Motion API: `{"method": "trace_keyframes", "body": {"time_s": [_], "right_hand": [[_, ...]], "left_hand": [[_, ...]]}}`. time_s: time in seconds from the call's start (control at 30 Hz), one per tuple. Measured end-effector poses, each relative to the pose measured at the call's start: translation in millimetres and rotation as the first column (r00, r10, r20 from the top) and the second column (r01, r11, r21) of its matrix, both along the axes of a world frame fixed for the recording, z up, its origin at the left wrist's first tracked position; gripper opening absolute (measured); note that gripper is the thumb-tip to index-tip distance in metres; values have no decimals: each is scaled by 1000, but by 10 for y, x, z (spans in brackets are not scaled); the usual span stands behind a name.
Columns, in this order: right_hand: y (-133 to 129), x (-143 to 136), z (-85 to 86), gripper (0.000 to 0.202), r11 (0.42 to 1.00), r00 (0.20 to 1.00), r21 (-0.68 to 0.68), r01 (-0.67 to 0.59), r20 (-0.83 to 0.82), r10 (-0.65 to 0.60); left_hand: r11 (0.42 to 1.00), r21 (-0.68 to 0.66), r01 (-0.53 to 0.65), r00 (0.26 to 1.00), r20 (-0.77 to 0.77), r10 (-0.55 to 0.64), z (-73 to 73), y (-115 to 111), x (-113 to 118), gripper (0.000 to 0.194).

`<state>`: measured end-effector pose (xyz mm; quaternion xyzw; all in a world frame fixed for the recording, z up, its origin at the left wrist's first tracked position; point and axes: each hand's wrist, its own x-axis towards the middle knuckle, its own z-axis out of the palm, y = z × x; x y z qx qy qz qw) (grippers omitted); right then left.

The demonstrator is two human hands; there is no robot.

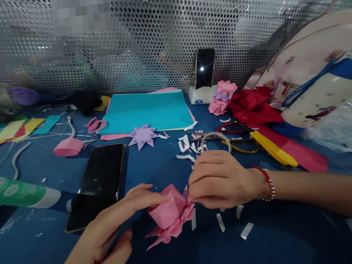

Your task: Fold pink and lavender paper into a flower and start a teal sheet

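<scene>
Between your two grips [109,219] [218,180] you have one pink paper piece [169,213]; around them, two phones [99,176] [205,68], one purple star [143,136], one yellow cutter [272,147].

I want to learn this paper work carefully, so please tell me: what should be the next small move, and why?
Probably the right hand should gently shape the edge it seems to pinch on the folded pink paper piece: it is closed there, while the left hand touches the cup-like middle with an extended finger and could steady it.
</scene>
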<state>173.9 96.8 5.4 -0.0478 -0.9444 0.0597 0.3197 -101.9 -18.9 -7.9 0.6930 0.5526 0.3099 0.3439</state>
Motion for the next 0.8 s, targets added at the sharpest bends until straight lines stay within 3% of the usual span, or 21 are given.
{"method": "trace_keyframes", "body": {"time_s": [0.13,0.23,0.4,0.73,0.8], "right_hand": [[-17,34,16,8,988,1000,152,-14,-1,14],[-48,20,48,14,977,1000,212,-31,8,30],[-89,-21,90,17,957,999,287,-36,-4,39],[-88,-35,110,15,960,998,272,-66,-6,70],[-90,-39,108,14,958,998,280,-63,-9,68]], "left_hand": [[1000,-4,-19,998,60,19,134,85,97,27],[997,-58,-42,995,86,47,197,139,190,31],[996,-67,63,989,141,-53,231,154,266,20],[987,-90,133,968,225,-110,207,189,236,16],[984,-44,174,963,215,-160,192,207,225,15]]}}
